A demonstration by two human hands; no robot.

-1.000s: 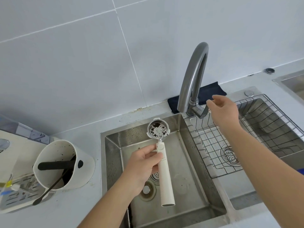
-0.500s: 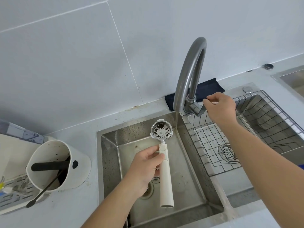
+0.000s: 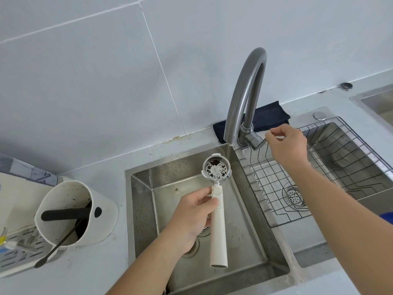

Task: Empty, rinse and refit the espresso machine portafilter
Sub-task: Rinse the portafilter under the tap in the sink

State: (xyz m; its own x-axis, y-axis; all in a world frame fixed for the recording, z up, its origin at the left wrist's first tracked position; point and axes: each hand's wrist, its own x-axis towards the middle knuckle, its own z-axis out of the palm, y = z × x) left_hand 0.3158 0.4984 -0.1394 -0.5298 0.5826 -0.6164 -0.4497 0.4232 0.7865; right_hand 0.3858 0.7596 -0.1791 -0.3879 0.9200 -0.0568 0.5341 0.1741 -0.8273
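My left hand (image 3: 192, 213) grips the white handle of the portafilter (image 3: 218, 226) and holds it level over the left sink basin (image 3: 251, 237). Its metal basket (image 3: 216, 168) faces up, just left of the spout, with flecks of coffee grounds stuck inside. The grey arched faucet (image 3: 246, 92) rises behind the basin. A thin stream of water falls from its spout, next to the basket's right rim. My right hand (image 3: 287, 145) has its fingers closed on the faucet lever (image 3: 256, 142) at the base.
A white knock box (image 3: 72, 211) with a black bar and dark grounds stands on the counter at left, a thin black tool leaning out of it. A wire rack (image 3: 319, 171) sits in the right basin. A dark cloth (image 3: 268, 116) lies behind the faucet.
My right hand moved from hovering beside the lever to closing on it. Water has begun to run from the spout. The portafilter stays over the basin, basket just left of the spout.
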